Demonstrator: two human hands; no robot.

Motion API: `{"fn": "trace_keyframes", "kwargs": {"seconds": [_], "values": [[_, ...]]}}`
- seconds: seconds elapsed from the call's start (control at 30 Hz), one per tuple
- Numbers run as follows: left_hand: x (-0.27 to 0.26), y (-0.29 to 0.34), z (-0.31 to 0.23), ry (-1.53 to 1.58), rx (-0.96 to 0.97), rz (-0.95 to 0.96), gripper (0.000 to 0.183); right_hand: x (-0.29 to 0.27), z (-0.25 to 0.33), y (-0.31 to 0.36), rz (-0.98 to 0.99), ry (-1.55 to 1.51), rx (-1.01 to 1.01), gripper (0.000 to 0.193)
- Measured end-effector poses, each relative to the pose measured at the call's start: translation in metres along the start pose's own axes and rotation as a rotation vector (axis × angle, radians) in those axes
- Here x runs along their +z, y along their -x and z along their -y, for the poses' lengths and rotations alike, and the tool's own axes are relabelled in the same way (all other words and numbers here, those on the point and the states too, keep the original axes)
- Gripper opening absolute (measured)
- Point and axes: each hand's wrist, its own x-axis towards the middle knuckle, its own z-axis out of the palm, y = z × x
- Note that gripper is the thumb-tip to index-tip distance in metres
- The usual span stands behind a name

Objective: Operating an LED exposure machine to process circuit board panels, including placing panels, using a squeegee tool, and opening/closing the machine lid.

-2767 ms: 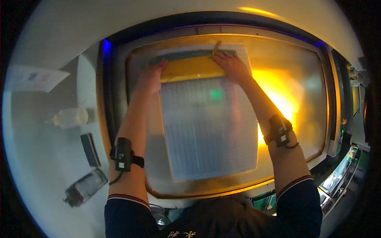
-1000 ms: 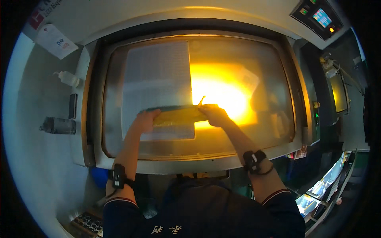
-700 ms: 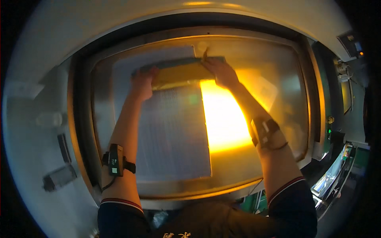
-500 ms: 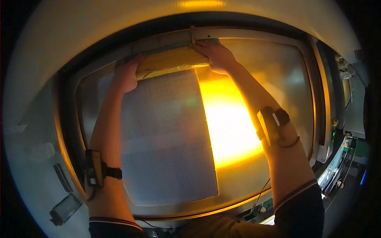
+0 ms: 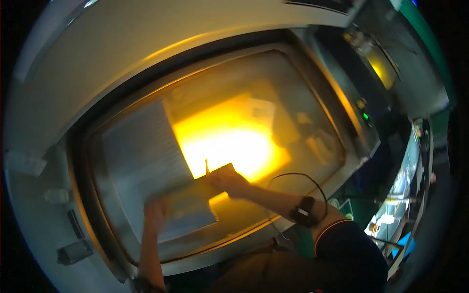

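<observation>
My left hand and my right hand, both blurred by motion, are closed on the two ends of a long bar wrapped in yellowish material. The bar lies across the near part of a grey sheet with fine marks; whether it touches the sheet cannot be made out. Close to my right hand a thin upright piece sticks up from the bar. Under the sheet is a smooth framed surface, lit bright yellow just right of the sheet.
A dark, raised frame surrounds the lit surface. Overhead, a pale curved cover spans the far side. A small clear container and a dark strip sit at the left. A thin cable loops by my right forearm.
Both hands have drawn the yellowish bar from the far edge of the sheet toward me. The view has tilted and shifted to the right.
</observation>
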Motion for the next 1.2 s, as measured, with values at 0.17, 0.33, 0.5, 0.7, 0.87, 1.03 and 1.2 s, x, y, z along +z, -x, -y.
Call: {"fn": "trace_keyframes", "kwargs": {"seconds": [0.17,0.33,0.5,0.7,0.87,1.03,1.2], "values": [[0.067,0.157,-0.119,-0.148,0.015,0.333,0.094,0.017,0.054,0.205,-0.037,-0.122,-0.153,0.048],[0.059,0.156,-0.138,0.043,-0.143,0.322,0.086,-0.081,-0.034,0.212,0.639,-0.553,-0.039,0.055],[0.064,0.137,-0.179,0.122,-0.137,0.239,0.087,-0.233,-0.292,0.354,-0.332,0.090,1.399,0.042],[0.069,0.174,-0.177,0.158,-0.202,0.137,0.092,-0.234,-0.341,0.401,-0.379,0.411,1.420,0.100],[0.074,0.165,-0.175,0.147,-0.190,0.184,0.091,-0.191,-0.423,0.456,-0.606,0.258,1.278,0.104],[0.079,0.174,-0.190,0.064,-0.259,0.126,0.087,-0.241,-0.332,0.395,-0.137,0.244,1.630,0.084],[0.072,0.206,-0.143,-0.009,-0.214,0.135,0.084,-0.105,-0.224,0.380,-0.421,0.661,0.595,0.059]]}}
